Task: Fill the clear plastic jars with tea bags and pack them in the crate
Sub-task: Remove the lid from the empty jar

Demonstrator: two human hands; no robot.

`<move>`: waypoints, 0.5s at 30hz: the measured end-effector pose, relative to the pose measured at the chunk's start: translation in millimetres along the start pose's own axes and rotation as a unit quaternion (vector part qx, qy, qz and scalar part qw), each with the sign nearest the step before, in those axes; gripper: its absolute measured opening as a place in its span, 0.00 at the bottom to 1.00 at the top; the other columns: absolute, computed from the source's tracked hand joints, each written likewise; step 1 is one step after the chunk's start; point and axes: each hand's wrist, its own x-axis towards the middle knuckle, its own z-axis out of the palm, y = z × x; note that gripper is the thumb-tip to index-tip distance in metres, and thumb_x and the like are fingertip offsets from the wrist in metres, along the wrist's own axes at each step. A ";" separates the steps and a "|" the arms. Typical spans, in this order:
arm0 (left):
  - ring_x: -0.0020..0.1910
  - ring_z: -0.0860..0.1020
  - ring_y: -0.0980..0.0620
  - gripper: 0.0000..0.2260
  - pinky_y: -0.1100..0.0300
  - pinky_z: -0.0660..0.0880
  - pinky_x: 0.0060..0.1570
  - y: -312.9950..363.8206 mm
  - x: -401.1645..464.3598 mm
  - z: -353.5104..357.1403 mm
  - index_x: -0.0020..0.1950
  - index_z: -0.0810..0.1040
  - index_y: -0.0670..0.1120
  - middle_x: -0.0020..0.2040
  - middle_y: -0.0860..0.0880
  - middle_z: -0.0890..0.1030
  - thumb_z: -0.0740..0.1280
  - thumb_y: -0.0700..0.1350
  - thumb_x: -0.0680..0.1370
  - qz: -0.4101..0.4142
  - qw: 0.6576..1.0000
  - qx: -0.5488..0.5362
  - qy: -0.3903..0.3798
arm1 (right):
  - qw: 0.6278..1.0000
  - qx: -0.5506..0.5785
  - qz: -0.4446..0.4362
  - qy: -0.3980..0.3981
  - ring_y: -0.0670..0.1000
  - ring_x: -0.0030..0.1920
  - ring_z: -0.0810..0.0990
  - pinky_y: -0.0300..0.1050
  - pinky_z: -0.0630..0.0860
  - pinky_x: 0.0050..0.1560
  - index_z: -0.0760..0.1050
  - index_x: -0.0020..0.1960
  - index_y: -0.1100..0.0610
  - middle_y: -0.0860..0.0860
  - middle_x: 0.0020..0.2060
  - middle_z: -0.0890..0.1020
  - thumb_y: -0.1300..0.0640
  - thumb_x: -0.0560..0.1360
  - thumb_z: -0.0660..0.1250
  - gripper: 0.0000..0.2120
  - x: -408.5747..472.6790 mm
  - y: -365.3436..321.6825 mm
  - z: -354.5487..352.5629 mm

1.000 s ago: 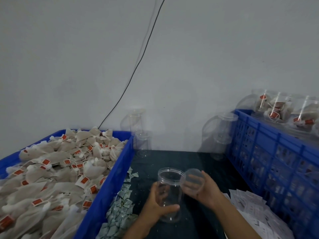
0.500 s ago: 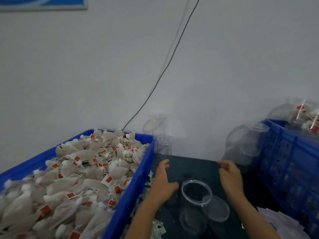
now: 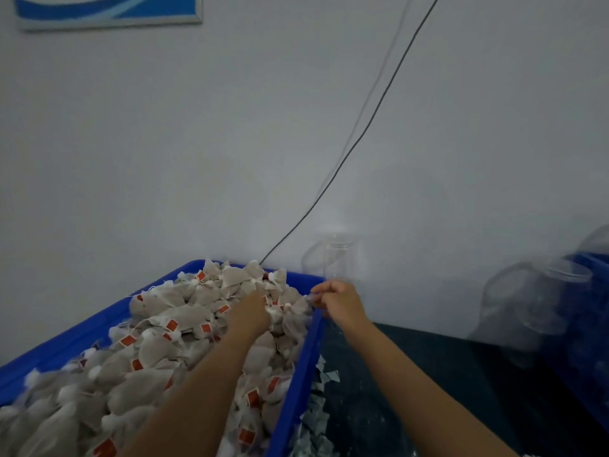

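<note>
A blue bin [image 3: 298, 384] on the left is heaped with grey tea bags [image 3: 171, 328] that carry red tags. My left hand [image 3: 250, 313] reaches into the far part of the heap, its fingertips buried among the bags. My right hand [image 3: 339, 301] hovers over the bin's far right corner with curled fingers, pinching the edge of a tea bag [image 3: 301, 306]. An empty clear jar [image 3: 334, 258] stands by the wall behind the bin. The jar I opened is out of view.
A clear sack of empty jars [image 3: 527, 301] leans against the blue crate [image 3: 586, 328] at the right edge. Small paper pieces [image 3: 318, 410] lie along the bin on the dark table [image 3: 428, 374]. A black cable [image 3: 362, 140] runs down the wall.
My view has swung left and up, and the open jar and its lid have dropped out of sight. Both hands have moved from beside the jar to the tea bag bin.
</note>
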 end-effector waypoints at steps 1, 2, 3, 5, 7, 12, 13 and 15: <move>0.57 0.77 0.47 0.10 0.55 0.73 0.59 -16.2 10.1 2.9 0.61 0.73 0.42 0.59 0.43 0.78 0.59 0.41 0.81 -0.013 1.000 0.001 0.004 | 1.000 -0.006 0.002 -0.004 0.55 0.47 0.80 0.50 0.78 0.53 0.76 0.41 0.57 0.57 0.45 0.82 0.71 0.76 0.56 0.14 8.3 5.6 8.4; 0.58 0.77 0.47 0.10 0.54 0.73 0.60 -29.3 19.7 7.3 0.61 0.74 0.42 0.59 0.43 0.78 0.59 0.42 0.82 -0.024 1.000 -0.001 0.009 | 1.000 -0.008 0.004 -0.007 0.53 0.46 0.80 0.48 0.79 0.53 0.76 0.42 0.57 0.55 0.44 0.81 0.71 0.76 0.56 0.14 16.4 11.7 16.1; 0.58 0.77 0.47 0.11 0.53 0.73 0.61 -39.1 28.6 12.3 0.62 0.74 0.42 0.59 0.43 0.78 0.59 0.43 0.82 -0.030 0.999 -0.007 0.018 | 1.000 -0.007 0.008 -0.009 0.52 0.45 0.79 0.47 0.79 0.53 0.76 0.44 0.58 0.54 0.42 0.80 0.71 0.77 0.55 0.14 23.8 18.1 23.1; 0.59 0.76 0.46 0.11 0.52 0.73 0.62 -47.3 42.8 22.3 0.63 0.73 0.42 0.59 0.43 0.78 0.60 0.42 0.82 -0.037 0.998 -0.034 0.035 | 1.000 -0.011 0.010 -0.005 0.49 0.45 0.78 0.42 0.78 0.51 0.75 0.46 0.60 0.52 0.42 0.79 0.71 0.77 0.55 0.13 36.1 30.1 34.6; 0.59 0.76 0.46 0.11 0.54 0.72 0.61 -47.9 53.4 32.1 0.62 0.73 0.42 0.60 0.44 0.78 0.60 0.42 0.81 -0.042 0.997 -0.048 0.046 | 1.000 -0.029 -0.001 0.010 0.47 0.46 0.78 0.33 0.75 0.44 0.75 0.47 0.59 0.51 0.44 0.79 0.70 0.78 0.55 0.12 46.2 39.8 44.5; 0.56 0.77 0.48 0.14 0.58 0.71 0.53 -36.6 68.7 57.4 0.62 0.74 0.46 0.58 0.46 0.79 0.65 0.49 0.79 0.007 0.998 -0.050 0.021 | 0.989 -0.141 -0.052 -0.014 0.46 0.49 0.76 0.34 0.73 0.49 0.74 0.54 0.57 0.51 0.50 0.79 0.67 0.78 0.57 0.10 64.7 52.0 65.3; 0.55 0.77 0.48 0.14 0.58 0.71 0.52 -36.0 70.1 62.7 0.61 0.75 0.48 0.57 0.48 0.80 0.67 0.51 0.77 0.016 0.998 -0.052 0.012 | 0.983 -0.172 -0.059 -0.024 0.47 0.50 0.76 0.38 0.74 0.53 0.73 0.55 0.57 0.51 0.50 0.79 0.66 0.78 0.58 0.10 67.4 53.8 68.1; 0.51 0.78 0.49 0.10 0.57 0.73 0.51 -33.2 71.9 68.1 0.54 0.78 0.51 0.53 0.49 0.81 0.67 0.52 0.75 0.040 0.999 -0.013 0.001 | 0.972 -0.223 -0.069 -0.030 0.48 0.51 0.76 0.43 0.75 0.55 0.73 0.57 0.56 0.48 0.49 0.77 0.63 0.78 0.61 0.09 72.1 56.3 71.5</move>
